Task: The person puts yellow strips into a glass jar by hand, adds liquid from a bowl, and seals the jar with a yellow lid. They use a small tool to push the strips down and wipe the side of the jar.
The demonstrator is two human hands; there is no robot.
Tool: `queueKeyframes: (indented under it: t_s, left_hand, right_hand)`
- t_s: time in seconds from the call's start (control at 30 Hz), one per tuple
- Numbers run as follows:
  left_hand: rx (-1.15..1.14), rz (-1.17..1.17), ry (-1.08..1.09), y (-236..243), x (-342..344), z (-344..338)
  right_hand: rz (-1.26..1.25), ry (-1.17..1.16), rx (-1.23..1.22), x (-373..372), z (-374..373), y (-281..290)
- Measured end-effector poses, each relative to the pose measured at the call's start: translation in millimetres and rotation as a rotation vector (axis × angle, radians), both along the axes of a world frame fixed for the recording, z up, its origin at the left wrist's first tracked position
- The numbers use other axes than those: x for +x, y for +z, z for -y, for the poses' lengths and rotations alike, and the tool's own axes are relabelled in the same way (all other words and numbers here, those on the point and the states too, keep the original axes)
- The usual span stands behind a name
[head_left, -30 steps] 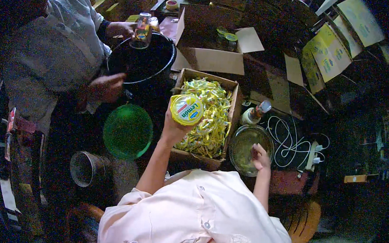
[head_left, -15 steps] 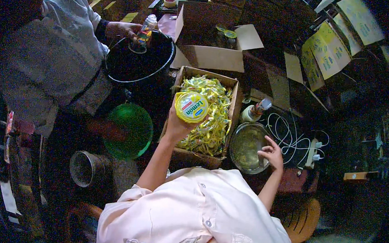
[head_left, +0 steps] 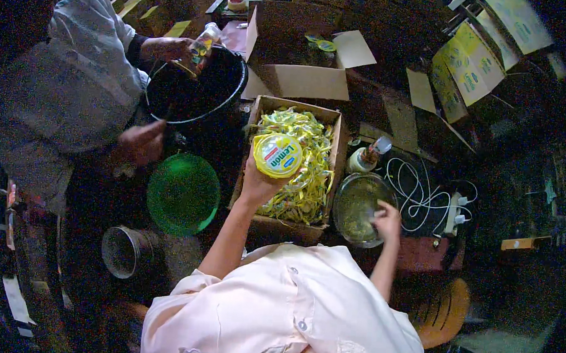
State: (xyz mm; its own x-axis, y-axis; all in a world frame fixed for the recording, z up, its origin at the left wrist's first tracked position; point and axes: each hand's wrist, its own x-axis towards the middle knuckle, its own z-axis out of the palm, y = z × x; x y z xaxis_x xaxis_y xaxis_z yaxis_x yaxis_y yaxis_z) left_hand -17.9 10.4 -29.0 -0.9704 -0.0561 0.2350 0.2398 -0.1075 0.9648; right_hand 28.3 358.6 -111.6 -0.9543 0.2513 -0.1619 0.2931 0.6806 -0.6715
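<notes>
My left hand (head_left: 262, 178) grips a round container with a printed yellow-and-white lid (head_left: 278, 155), above a cardboard box (head_left: 337, 147) full of crinkled yellow-and-silver strips (head_left: 302, 197). My right hand (head_left: 386, 218) is over a shallow, round, clear-looking bowl (head_left: 356, 204) right of the box; its fingers are slightly blurred but apart, with nothing visible in them. A bottle with a pale lower part (head_left: 365, 157) stands just behind the bowl.
At left a co-worker holds a bottle (head_left: 202, 51) over a black bucket (head_left: 240, 85), another hand (head_left: 141, 142) lower. Green basin (head_left: 183, 196), grey bucket (head_left: 120, 250), open cartons (head_left: 313, 80), coiled white cables (head_left: 419, 199) and power strip (head_left: 452, 218) surround me.
My right hand shifted right, fingers spreading, then slightly back left. The lemon-coloured container turned slightly in my left hand. The co-worker's bottle now tilts, and their lower hand has moved about.
</notes>
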Motion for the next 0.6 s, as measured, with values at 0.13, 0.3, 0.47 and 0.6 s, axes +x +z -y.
queueKeyframes:
  t_s: [0.13,0.3,0.47,0.6]
  left_hand:
    - [-0.090,-0.035,0.016,3,-1,2]
    - [-0.148,-0.080,0.033,12,0,2]
    - [0.032,-0.037,0.018,8,-3,-2]
    - [-0.040,-0.090,0.043,8,-4,2]
  right_hand:
    - [0.081,0.007,-0.027,7,31,9]
    - [0.038,0.042,-0.181,3,23,30]
    - [-0.116,-0.009,-0.364,1,22,7]
    - [-0.153,-0.131,-0.064,6,55,16]
